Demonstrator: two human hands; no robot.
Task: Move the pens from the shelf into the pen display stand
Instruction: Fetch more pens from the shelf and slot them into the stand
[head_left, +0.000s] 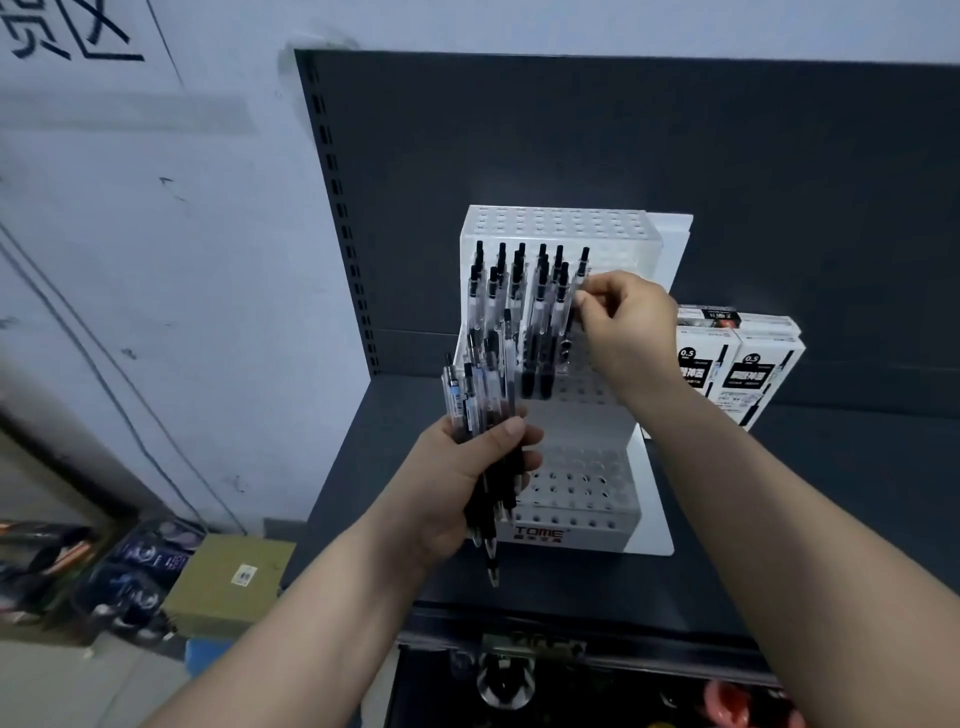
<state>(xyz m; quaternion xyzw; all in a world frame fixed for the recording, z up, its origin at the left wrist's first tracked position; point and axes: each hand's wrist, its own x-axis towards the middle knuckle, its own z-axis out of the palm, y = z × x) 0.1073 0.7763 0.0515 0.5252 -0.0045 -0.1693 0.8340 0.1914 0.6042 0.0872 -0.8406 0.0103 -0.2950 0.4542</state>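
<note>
A white tiered pen display stand (571, 499) with rows of holes stands on the dark shelf (779, 519). Several clear pens with black caps (519, 291) stand upright in its upper tiers. My left hand (467, 478) grips a bundle of clear black-ink pens (483, 395) in front of the stand's left side. My right hand (618, 322) reaches over the stand and pinches the rightmost upright pen (579, 280) by its barrel, in the upper tier. The lower tiers' holes hold no pens.
White pen boxes (737, 364) marked 0.5 stand right of the stand, against the dark back panel (571, 130). A pale wall is on the left. On the floor below left lie a cardboard box (234, 577) and packaged goods (140, 571).
</note>
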